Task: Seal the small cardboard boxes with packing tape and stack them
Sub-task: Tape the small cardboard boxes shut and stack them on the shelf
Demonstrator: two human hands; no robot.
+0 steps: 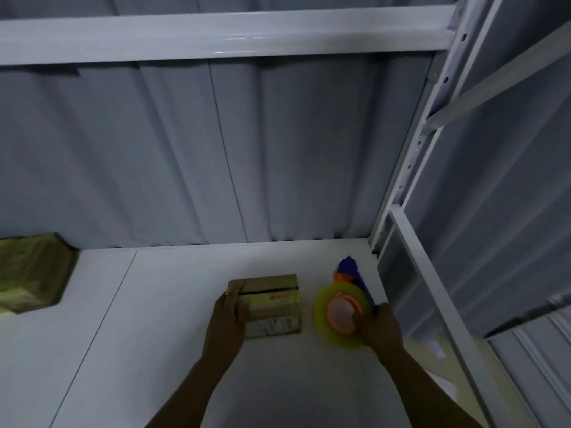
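A small cardboard box [273, 304] lies on the white shelf surface [154, 335], its top flaps meeting at a dark seam. My left hand [228, 319] rests on the box's left end, fingers over the top edge. To the right, my right hand [380, 327] grips a tape dispenser [343, 310] with a yellowish tape roll, orange hub and blue handle. The dispenser sits just right of the box, apart from it.
A stack of taped cardboard boxes [31, 273] stands at the far left. A grey curtain hangs behind the shelf. A white metal rack upright [411, 168] and slanted rail [432, 288] border the right side; a beam [216, 35] crosses overhead.
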